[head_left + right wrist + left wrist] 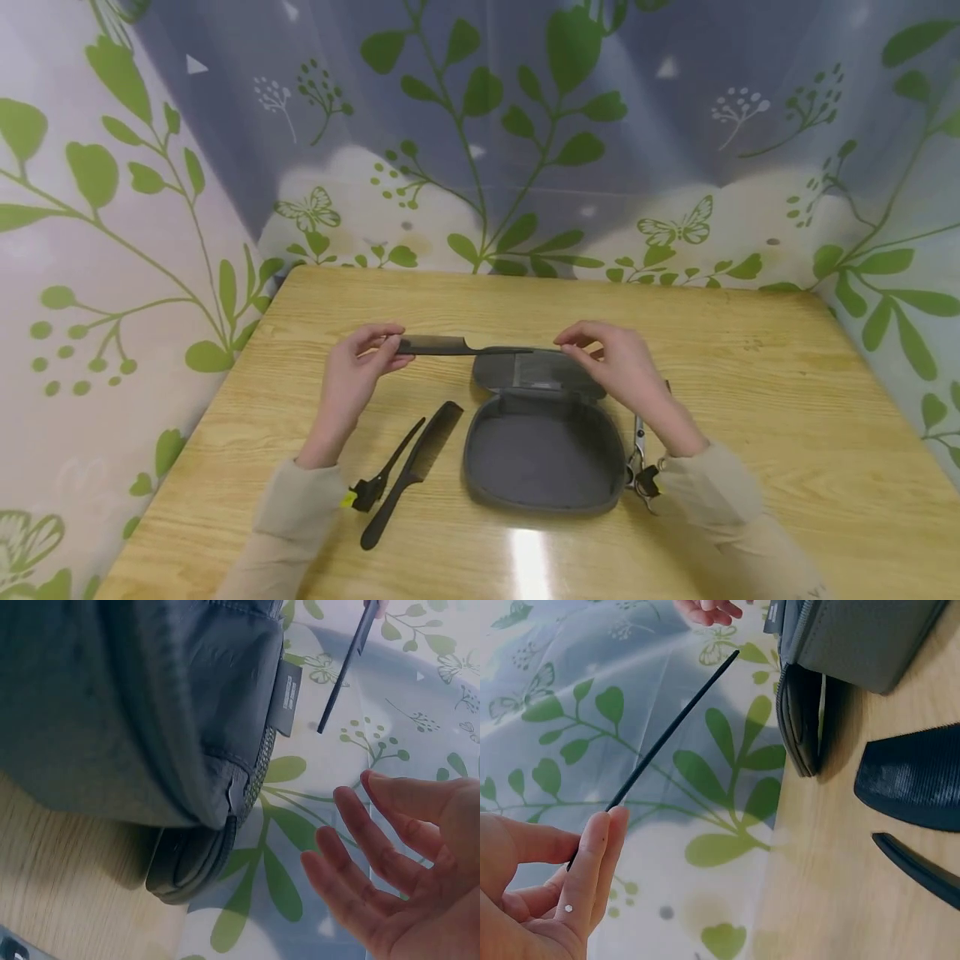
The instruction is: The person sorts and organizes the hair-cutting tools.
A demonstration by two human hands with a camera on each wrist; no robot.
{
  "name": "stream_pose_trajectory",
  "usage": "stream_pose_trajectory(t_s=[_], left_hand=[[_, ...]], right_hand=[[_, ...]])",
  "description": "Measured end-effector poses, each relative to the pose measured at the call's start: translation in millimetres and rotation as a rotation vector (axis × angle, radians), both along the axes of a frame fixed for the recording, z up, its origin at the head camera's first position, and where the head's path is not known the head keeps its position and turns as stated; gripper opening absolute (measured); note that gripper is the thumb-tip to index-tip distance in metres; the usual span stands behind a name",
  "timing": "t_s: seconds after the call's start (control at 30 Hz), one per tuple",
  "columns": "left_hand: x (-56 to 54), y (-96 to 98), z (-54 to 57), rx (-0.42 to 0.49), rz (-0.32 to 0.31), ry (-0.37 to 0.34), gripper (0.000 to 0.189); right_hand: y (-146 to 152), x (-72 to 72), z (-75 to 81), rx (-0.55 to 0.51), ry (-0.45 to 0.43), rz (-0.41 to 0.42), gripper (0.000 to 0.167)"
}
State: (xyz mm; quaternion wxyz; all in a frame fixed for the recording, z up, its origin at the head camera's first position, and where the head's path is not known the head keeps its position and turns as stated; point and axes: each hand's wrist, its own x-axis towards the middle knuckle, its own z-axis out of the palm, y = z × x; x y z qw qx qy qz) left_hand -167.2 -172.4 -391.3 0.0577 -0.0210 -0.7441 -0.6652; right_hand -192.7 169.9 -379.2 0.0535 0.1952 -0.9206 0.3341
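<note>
My left hand (352, 379) pinches a black tail comb (435, 345) by its toothed end, holding it level above the table. Its thin tail points right, toward my right hand (618, 358). In the right wrist view the tail tip of the comb (337, 694) stands apart from my right fingers, which are loosely bent with nothing between them. Below the hands a grey zip case (546, 458) lies with its lid (495, 372) folded back, its main compartment bare. The left wrist view has the held comb (675, 727) edge-on.
Left of the case lie a wide black comb (423, 454) and a black hair clip (390, 467). Silver scissors (639, 442) and a small black item (647, 481) lie to its right, partly hidden by my right arm. A leaf-patterned curtain (480, 167) hangs behind the wooden table (787, 417).
</note>
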Motion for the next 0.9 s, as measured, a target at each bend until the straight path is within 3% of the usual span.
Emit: stream_pose_trajectory(t_s=[0.47,0.9], left_hand=[[25.8,-10.5,-18.2,-0.030,-0.059,-0.113,0.031],[41.1,18.9,-33.8,0.008,-0.139,-0.158,0.027]], right_hand=[[5.8,9.4,-16.4,0.073,-0.025,0.020,0.014],[20.5,14.7,-28.5,0.128,-0.036,0.011,0.015]])
